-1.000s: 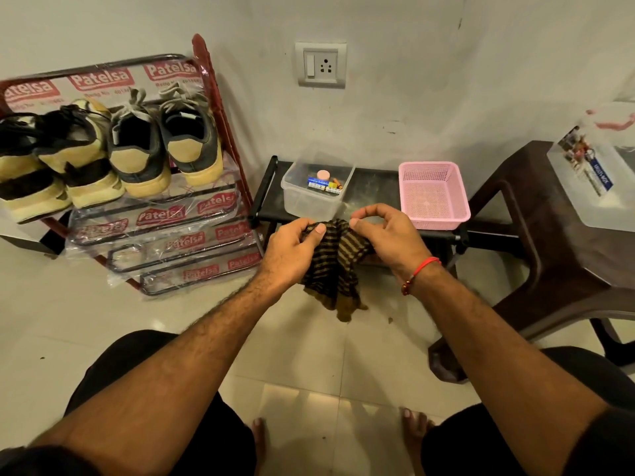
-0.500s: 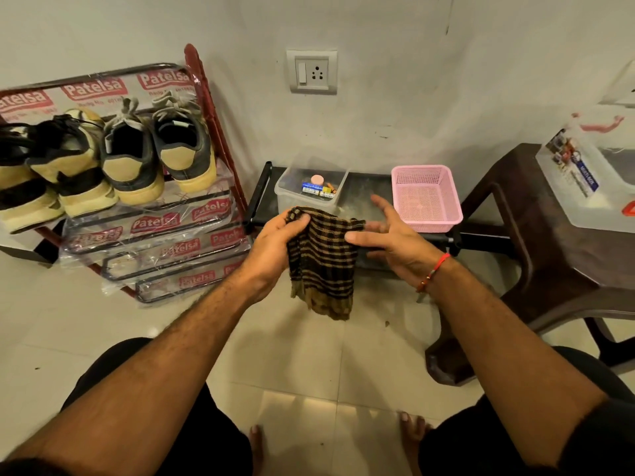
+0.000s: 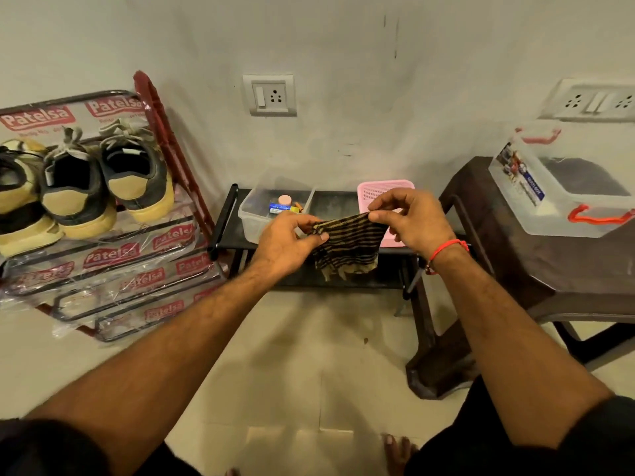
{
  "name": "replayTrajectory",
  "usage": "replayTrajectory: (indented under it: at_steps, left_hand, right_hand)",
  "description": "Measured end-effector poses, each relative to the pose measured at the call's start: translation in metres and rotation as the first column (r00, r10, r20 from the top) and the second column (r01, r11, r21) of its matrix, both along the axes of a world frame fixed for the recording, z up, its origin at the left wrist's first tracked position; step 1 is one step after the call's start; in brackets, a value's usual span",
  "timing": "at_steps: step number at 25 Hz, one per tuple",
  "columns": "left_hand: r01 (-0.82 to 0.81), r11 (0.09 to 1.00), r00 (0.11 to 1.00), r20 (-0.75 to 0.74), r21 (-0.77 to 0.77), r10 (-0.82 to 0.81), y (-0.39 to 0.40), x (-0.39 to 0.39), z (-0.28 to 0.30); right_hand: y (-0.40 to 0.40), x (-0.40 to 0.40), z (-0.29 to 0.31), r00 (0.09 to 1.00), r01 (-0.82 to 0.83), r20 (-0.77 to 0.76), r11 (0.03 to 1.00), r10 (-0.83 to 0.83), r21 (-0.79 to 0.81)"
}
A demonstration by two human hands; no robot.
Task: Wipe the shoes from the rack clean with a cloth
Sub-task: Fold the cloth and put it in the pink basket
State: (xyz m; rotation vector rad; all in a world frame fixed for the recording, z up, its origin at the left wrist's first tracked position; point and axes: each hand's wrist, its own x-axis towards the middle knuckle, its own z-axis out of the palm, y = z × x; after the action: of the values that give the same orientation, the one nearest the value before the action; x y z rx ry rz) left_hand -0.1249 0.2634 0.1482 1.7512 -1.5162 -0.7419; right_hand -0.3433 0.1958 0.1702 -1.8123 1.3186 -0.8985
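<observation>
Pale tiled floor (image 3: 302, 355), scuffed white wall, and over on the left a red shoe rack (image 3: 161, 132) with the shoes (image 3: 103, 180) lined up heels out on its top shelf. Front and centre, the striped cloth (image 3: 347, 243) is stretched between both hands, in front of a low black shelf (image 3: 330, 204). Left hand (image 3: 285, 240) pinches one top corner, right hand (image 3: 409, 218) pinches the other, thumb against fingers. A pink basket (image 3: 381, 188) sits just behind, a clear tub (image 3: 261, 214) beside it.
</observation>
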Motion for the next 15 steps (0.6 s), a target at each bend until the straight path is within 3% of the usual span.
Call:
replayTrajectory:
  at_steps: [2, 5, 9, 13, 15]
  left_hand:
    - [-0.001, 1.0, 1.0, -0.028, -0.02, 0.0, -0.039, -0.023, 0.009]
    - [0.009, 0.999, 0.978, -0.21, 0.052, 0.003, -0.097, -0.057, 0.012]
    - [-0.013, 0.995, 0.949, -0.312, 0.096, 0.043, -0.163, -0.086, -0.009]
    - [-0.025, 0.999, 0.959, -0.284, -0.021, 0.018, -0.206, -0.098, -0.037]
    - [0.045, 0.999, 0.971, -0.233, 0.007, -0.042, -0.215, -0.097, -0.053]
  right_hand:
    - [-0.026, -0.021, 0.006, 0.996, 0.086, 0.016, 0.995, -0.085, -0.048]
    - [-0.07, -0.04, 0.004, 0.977, 0.2, 0.096, 0.977, -0.193, -0.074]
    - [-0.125, -0.051, -0.021, 0.957, 0.276, 0.12, 0.957, -0.265, -0.089]
    - [-0.162, -0.055, -0.045, 0.925, 0.367, 0.174, 0.916, -0.339, -0.165]
    - [-0.169, -0.057, -0.06, 0.93, 0.361, 0.139, 0.918, -0.34, -0.167]
